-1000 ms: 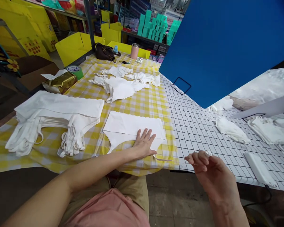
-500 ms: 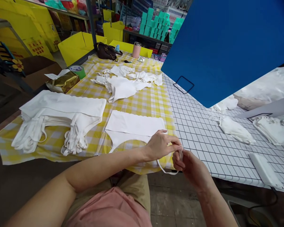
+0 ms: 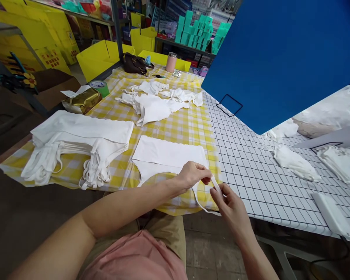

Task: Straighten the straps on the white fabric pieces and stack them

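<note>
A white strappy top (image 3: 169, 152) lies flat and folded on the yellow checked cloth (image 3: 175, 130), its wide edge away from me. My left hand (image 3: 192, 174) reaches over its right side and pinches one end of a short flat stretch of white strap (image 3: 216, 185). The other end of that stretch is between the fingers and thumb of my right hand (image 3: 230, 200), just past the cloth's right edge. Below my hands a thin loop of the strap hangs at the table edge. To the left rests a neat stack of similar white tops (image 3: 81, 126), straps bunched toward me.
Loose white garments (image 3: 154, 107) are heaped farther back. A gold tissue pack (image 3: 84, 100) and green tape roll (image 3: 102, 88) sit at left. The blue board (image 3: 280, 58) overhangs the grid-patterned cloth (image 3: 242, 163) at right, where a white bar-shaped device (image 3: 334, 216) lies.
My hands have drawn slightly apart, and a straight piece of strap now shows between them. Earlier their fingertips met. The view has shifted a little; the folded top stays in place.
</note>
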{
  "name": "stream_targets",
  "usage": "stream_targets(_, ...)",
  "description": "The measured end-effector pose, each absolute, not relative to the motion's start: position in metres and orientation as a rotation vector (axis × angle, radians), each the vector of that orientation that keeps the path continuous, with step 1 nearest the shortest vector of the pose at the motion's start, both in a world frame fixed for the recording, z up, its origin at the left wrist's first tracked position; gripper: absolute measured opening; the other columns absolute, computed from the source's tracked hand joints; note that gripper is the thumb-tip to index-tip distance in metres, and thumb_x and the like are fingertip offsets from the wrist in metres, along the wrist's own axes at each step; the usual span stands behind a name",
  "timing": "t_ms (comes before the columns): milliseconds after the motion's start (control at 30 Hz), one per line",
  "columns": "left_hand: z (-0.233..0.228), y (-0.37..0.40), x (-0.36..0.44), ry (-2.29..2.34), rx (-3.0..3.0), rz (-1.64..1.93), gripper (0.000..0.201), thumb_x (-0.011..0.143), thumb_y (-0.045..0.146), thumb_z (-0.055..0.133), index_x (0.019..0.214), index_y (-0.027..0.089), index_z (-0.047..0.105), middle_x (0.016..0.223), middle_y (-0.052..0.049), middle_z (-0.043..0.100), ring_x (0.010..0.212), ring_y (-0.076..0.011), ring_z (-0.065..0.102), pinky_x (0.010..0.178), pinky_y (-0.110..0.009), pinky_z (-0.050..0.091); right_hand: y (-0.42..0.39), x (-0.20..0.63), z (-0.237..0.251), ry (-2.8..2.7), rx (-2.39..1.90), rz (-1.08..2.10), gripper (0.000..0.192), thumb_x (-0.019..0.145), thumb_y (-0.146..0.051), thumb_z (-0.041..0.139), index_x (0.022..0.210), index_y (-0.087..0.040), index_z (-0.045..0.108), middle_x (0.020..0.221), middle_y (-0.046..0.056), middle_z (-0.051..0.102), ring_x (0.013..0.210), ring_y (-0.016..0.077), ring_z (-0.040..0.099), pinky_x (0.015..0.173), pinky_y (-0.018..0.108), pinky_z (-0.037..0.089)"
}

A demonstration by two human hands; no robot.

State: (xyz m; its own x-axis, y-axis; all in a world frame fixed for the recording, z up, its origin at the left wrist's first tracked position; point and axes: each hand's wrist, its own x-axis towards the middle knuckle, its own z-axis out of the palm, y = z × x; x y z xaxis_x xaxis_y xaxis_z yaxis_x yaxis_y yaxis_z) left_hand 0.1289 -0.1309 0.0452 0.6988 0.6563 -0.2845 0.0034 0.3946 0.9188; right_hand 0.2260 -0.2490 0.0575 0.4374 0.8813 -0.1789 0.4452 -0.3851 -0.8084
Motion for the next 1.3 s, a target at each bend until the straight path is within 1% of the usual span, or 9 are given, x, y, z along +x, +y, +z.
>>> stream_targets(167, 0.045, -0.133, 0.126, 0.74, 0.968, 0.321, 0.013, 0.065, 0.016, 0.055, 0.052, 0.014, 0.051, 0.046, 0.005, 0.048, 0.046, -0.0058, 0.051, 0.052, -0.019, 0.038, -0.247, 0.223, 0.046, -1.329, -2.183, 0.27, 0.035, 0.081, -0.047, 0.047, 0.104, -0.022, 0.053, 0.063, 0.001, 0.057, 0.047, 0.0134, 0.046, 0.049, 0.024, 0.033)
stream_targets(300, 0.044, -0.133, 0.123, 0.711, 0.927, 0.277, 0.015, 0.064, 0.013, 0.051, 0.05, 0.014, 0.046, 0.046, 0.005, 0.044, 0.042, -0.0062, 0.048, 0.047, -0.019, 0.036, -0.243, 0.225, 0.042, -1.515, -2.144, 0.033, 0.03, 0.086, -0.042, 0.041, 0.094, -0.024, 0.064, 0.079, 0.006, 0.067, 0.058, 0.0156, 0.056, 0.052, 0.024, 0.033)
stream_targets(367, 0.041, -0.13, 0.122, 0.697, 0.956, 0.218, 0.016, 0.065, 0.013, 0.05, 0.049, 0.014, 0.046, 0.046, 0.004, 0.044, 0.041, -0.0065, 0.047, 0.045, -0.02, 0.036, -0.24, 0.227, 0.04, -1.557, -2.126, -0.014, 0.031, 0.086, -0.042, 0.041, 0.089, -0.024, 0.066, 0.078, 0.006, 0.068, 0.059, 0.0158, 0.057, 0.051, 0.024, 0.032)
stream_targets(500, 0.026, -0.11, 0.119, 0.738, 1.388, 0.212, 0.016, 0.072, 0.019, 0.051, 0.057, 0.014, 0.054, 0.054, 0.001, 0.051, 0.052, -0.0102, 0.053, 0.051, -0.021, 0.041, -0.229, 0.236, 0.034, -1.508, -2.061, 0.141, 0.029, 0.083, -0.043, 0.047, 0.082, -0.021, 0.066, 0.076, 0.007, 0.068, 0.061, 0.0167, 0.059, 0.056, 0.026, 0.037)
stream_targets(600, 0.009, -0.089, 0.114, 0.92, 2.001, 0.402, 0.011, 0.074, 0.015, 0.053, 0.075, 0.013, 0.064, 0.081, -0.004, 0.06, 0.079, -0.016, 0.058, 0.072, -0.026, 0.046, -0.213, 0.247, 0.023, -1.361, -2.013, 0.41, 0.029, 0.077, -0.047, 0.054, 0.078, -0.02, 0.064, 0.076, 0.007, 0.066, 0.065, 0.0188, 0.059, 0.061, 0.028, 0.042)
stream_targets(700, -0.006, -0.073, 0.111, 0.806, 2.436, 0.396, 0.018, 0.075, 0.015, 0.057, 0.091, 0.014, 0.065, 0.099, -0.006, 0.059, 0.096, -0.0192, 0.053, 0.084, -0.029, 0.044, -0.193, 0.256, 0.009, -1.263, -1.939, 0.597, 0.034, 0.068, -0.053, 0.06, 0.072, -0.019, 0.064, 0.075, 0.007, 0.064, 0.067, 0.0199, 0.057, 0.063, 0.031, 0.043)
stream_targets(833, -0.014, -0.068, 0.114, 0.593, 2.723, 0.247, 0.01, 0.079, 0.02, 0.057, 0.08, 0.015, 0.065, 0.095, -0.006, 0.059, 0.095, -0.02, 0.052, 0.08, -0.028, 0.046, -0.171, 0.261, -0.007, -1.18, -1.853, 0.704, 0.04, 0.062, -0.057, 0.063, 0.071, -0.018, 0.063, 0.075, 0.007, 0.061, 0.07, 0.0198, 0.057, 0.063, 0.032, 0.044)
stream_targets(1033, -0.016, -0.066, 0.118, 0.587, 2.789, 0.196, 0.019, 0.083, 0.013, 0.046, 0.081, 0.014, 0.065, 0.093, -0.008, 0.061, 0.097, -0.02, 0.052, 0.073, -0.027, 0.047, -0.157, 0.26, -0.017, -1.176, -1.828, 0.793, 0.045, 0.06, -0.061, 0.062, 0.073, -0.018, 0.061, 0.068, 0.004, 0.061, 0.06, 0.0164, 0.054, 0.055, 0.029, 0.043)
stream_targets(1300, -0.021, -0.061, 0.118, 0.709, 2.517, 0.31, 0.018, 0.08, 0.016, 0.052, 0.087, 0.016, 0.069, 0.091, -0.005, 0.061, 0.093, -0.0181, 0.052, 0.078, -0.025, 0.045, -0.147, 0.253, -0.014, -1.312, -1.843, 0.705, 0.03, 0.067, -0.049, 0.059, 0.07, -0.019, 0.062, 0.07, 0.004, 0.06, 0.06, 0.0161, 0.051, 0.055, 0.029, 0.039)
